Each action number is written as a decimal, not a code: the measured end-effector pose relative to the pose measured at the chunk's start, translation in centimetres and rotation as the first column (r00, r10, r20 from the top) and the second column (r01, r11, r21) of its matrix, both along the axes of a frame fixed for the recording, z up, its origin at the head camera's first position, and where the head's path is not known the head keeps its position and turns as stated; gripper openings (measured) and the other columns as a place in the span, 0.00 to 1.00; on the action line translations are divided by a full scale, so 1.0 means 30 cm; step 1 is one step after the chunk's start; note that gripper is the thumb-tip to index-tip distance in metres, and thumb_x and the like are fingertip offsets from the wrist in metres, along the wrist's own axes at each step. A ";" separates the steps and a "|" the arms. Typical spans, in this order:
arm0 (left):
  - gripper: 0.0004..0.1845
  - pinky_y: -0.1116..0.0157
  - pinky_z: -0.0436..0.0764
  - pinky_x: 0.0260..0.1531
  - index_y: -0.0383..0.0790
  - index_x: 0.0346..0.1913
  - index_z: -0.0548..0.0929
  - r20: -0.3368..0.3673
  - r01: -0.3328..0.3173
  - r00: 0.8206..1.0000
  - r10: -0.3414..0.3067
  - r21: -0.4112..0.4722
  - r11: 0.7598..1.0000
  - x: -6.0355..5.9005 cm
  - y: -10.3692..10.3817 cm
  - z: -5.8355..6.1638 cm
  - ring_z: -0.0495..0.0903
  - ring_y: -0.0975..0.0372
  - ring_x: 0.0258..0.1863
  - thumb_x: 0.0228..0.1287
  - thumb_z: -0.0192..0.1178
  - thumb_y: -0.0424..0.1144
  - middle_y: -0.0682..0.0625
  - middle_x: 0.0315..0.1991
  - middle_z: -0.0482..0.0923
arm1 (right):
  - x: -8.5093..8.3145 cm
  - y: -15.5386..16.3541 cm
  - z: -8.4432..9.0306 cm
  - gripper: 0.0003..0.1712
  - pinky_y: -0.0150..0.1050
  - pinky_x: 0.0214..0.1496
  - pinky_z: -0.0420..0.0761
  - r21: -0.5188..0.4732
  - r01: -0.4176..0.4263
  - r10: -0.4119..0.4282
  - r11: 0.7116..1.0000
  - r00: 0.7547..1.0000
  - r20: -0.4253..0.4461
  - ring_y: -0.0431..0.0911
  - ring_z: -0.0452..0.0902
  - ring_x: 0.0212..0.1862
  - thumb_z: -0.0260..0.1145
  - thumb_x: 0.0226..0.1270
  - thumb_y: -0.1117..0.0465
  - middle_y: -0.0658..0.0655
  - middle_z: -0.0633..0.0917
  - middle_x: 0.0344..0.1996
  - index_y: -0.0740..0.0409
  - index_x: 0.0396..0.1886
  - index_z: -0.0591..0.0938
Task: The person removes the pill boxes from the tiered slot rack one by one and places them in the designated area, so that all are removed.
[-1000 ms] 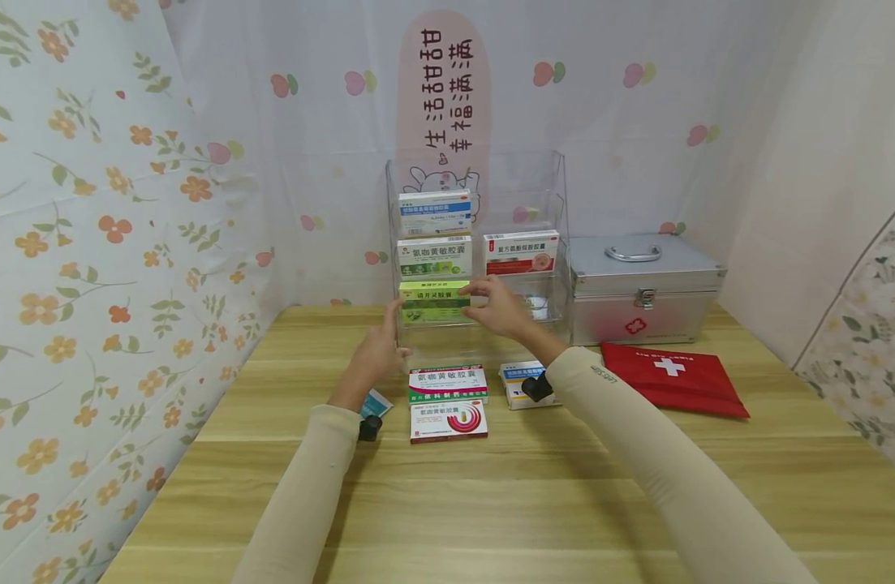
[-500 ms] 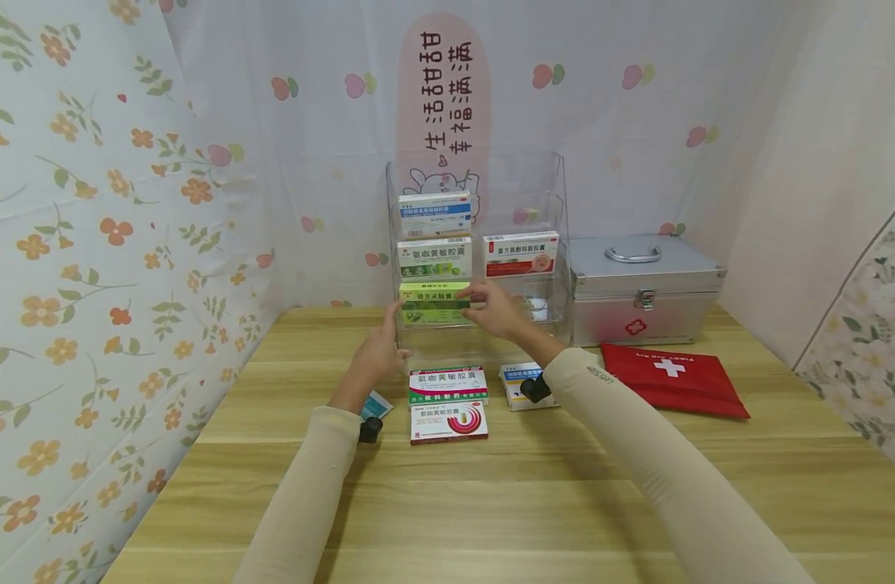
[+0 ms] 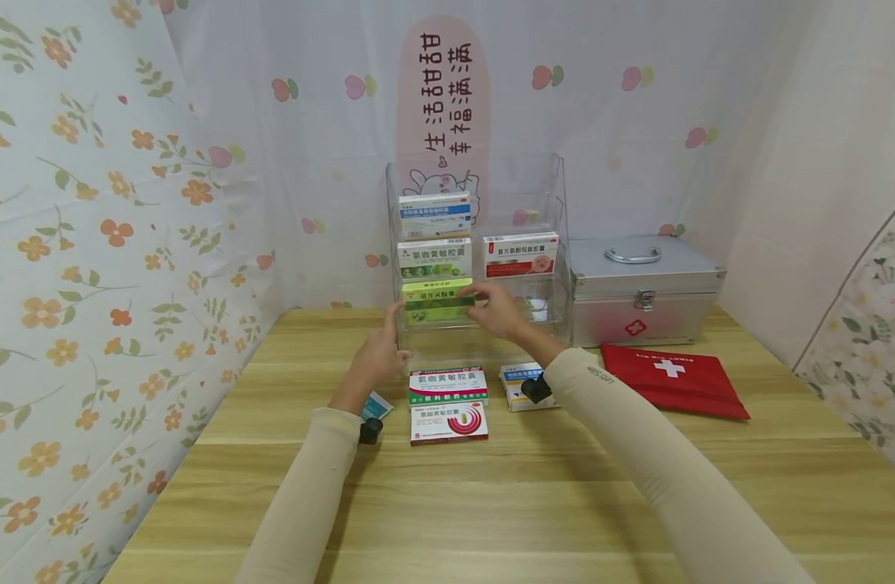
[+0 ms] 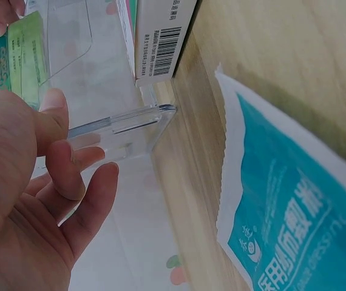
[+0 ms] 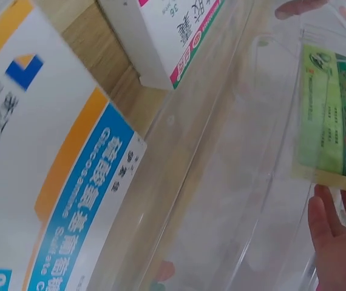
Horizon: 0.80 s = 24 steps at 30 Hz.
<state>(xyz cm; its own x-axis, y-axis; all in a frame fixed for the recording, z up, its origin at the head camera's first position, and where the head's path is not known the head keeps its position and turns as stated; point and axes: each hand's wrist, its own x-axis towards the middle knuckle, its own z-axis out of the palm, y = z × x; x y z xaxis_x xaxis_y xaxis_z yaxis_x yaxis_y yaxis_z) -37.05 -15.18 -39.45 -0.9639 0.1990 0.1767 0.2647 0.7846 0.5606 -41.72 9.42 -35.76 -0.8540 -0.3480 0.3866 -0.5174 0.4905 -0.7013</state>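
Right hand (image 3: 500, 312) pinching green box (image 3: 438, 302) at right end, low in clear rack (image 3: 557, 243); left hand (image 3: 380, 350) loose, fingers touching rack's left edge; risk of box snagging on front lip, tipping out.

both hands (image 3: 447, 328) raised, arms outstretched

Bare table (image 3: 491, 503) lies open near the person, while boxes (image 3: 448, 404) crowd the front of the clear rack (image 3: 557, 203), flanked by a metal case (image 3: 644, 288).
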 end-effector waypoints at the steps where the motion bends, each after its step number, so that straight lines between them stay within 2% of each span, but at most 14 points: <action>1: 0.54 0.66 0.67 0.14 0.59 0.77 0.37 -0.003 0.001 1.000 -0.001 -0.001 1.000 -0.001 0.000 0.000 0.66 0.59 0.12 0.63 0.67 0.31 0.45 0.16 0.68 | 0.001 0.002 0.001 0.16 0.53 0.58 0.77 -0.003 0.007 -0.007 1.000 1.000 -0.009 0.61 0.73 0.59 0.66 0.64 0.71 0.64 0.77 0.58 0.62 0.52 0.83; 9: 0.54 0.65 0.71 0.16 0.58 0.77 0.39 0.000 -0.002 1.000 0.002 0.006 1.000 -0.002 -0.002 -0.002 0.72 0.57 0.15 0.62 0.68 0.31 0.43 0.21 0.73 | 0.001 0.017 0.004 0.17 0.50 0.53 0.79 -0.016 0.055 -0.056 0.998 0.996 -0.070 0.56 0.74 0.55 0.69 0.61 0.71 0.62 0.77 0.55 0.59 0.50 0.85; 15: 0.53 0.64 0.70 0.16 0.55 0.77 0.40 -0.018 0.013 1.000 -0.013 0.002 1.000 0.001 -0.003 -0.002 0.71 0.57 0.14 0.62 0.67 0.30 0.43 0.18 0.71 | 0.004 0.029 0.011 0.17 0.50 0.50 0.82 -0.054 0.053 -0.060 0.997 0.988 -0.142 0.57 0.74 0.57 0.70 0.59 0.73 0.63 0.77 0.54 0.60 0.49 0.86; 24: 0.53 0.64 0.72 0.17 0.56 0.78 0.40 -0.005 0.007 1.000 -0.007 0.017 1.000 0.001 -0.004 0.001 0.71 0.57 0.14 0.63 0.67 0.30 0.45 0.18 0.68 | 0.005 0.055 -0.003 0.18 0.47 0.48 0.83 -0.093 0.050 -0.065 0.994 0.985 -0.158 0.52 0.74 0.49 0.69 0.61 0.73 0.60 0.77 0.52 0.59 0.51 0.85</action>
